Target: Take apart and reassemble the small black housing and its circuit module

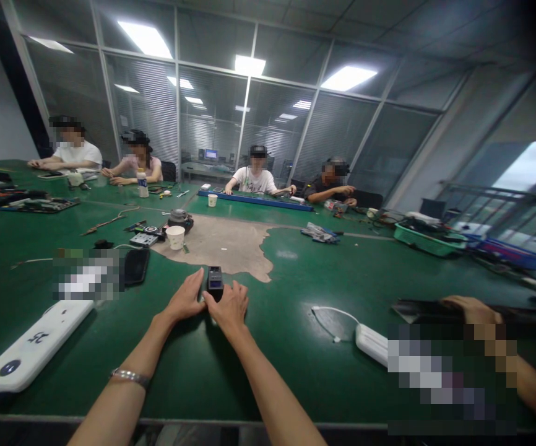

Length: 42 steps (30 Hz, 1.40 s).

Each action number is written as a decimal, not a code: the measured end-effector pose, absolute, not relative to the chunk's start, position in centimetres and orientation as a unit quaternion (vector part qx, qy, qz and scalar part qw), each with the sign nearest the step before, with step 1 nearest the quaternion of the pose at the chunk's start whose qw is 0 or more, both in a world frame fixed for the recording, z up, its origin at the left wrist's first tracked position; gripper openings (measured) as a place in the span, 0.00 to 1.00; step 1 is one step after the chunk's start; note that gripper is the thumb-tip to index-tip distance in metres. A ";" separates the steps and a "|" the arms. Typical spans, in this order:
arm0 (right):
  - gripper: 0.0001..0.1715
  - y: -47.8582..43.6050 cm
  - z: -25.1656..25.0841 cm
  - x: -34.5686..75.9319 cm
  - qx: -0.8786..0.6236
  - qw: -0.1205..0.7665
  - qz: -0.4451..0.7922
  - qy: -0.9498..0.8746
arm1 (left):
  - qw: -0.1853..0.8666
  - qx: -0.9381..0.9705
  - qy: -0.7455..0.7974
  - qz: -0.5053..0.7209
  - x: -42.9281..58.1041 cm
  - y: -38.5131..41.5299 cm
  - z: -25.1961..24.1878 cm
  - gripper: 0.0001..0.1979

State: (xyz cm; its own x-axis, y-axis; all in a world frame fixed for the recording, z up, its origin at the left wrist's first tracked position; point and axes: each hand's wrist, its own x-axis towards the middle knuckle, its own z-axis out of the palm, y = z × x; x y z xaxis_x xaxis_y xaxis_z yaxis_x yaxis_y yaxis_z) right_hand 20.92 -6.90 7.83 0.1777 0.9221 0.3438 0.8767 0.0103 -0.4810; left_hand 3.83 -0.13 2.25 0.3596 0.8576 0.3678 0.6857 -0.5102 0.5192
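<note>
A small black box-shaped device [215, 280] stands upright on the green table, directly in front of me. My right hand [231, 305] is closed around its near right side, thumb across the front and fingers along the right. On the left of the box rests my left hand [187, 297], its fingers stretched out and a narrow gap showing between fingertips and box. The left thumb reaches close to the box's lower corner; whether it touches I cannot tell. A metal bracelet is on my left wrist. The lower part of the box is hidden by my right hand.
A white power strip [31, 347] lies at left, near a black phone [137, 267]. Ahead are a paper cup [175, 237] and electronic parts. At right lie a white device [371, 342] with a cable and a co-worker's hand [475, 310]. Several people sit across the table.
</note>
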 end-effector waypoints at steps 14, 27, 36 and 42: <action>0.31 -6.8 8.5 20.9 -0.678 0.318 0.000 -0.663 | 0.103 0.840 0.474 0.245 3.8 -0.1 2.5 0.38; 0.25 -6.3 9.5 21.1 -0.673 0.389 0.031 -0.629 | 0.124 0.844 0.456 0.254 3.5 0.2 2.4 0.41; 0.27 -5.0 9.9 27.2 -0.676 0.432 -0.038 -0.596 | 0.137 0.849 0.452 0.236 3.3 0.0 3.0 0.44; 0.25 -6.3 6.7 29.5 -0.705 0.386 -0.022 -0.594 | 0.129 0.847 0.449 0.253 3.3 0.0 2.7 0.41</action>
State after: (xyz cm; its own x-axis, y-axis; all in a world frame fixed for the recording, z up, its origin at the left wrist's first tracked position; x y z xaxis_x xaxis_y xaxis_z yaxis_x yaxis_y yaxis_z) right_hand 29.46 -6.27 6.71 0.2934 0.8213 0.4893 0.8545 0.0041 -0.5194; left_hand 3.31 0.05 2.67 0.4694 0.8257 0.3130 0.6947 -0.5641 0.4462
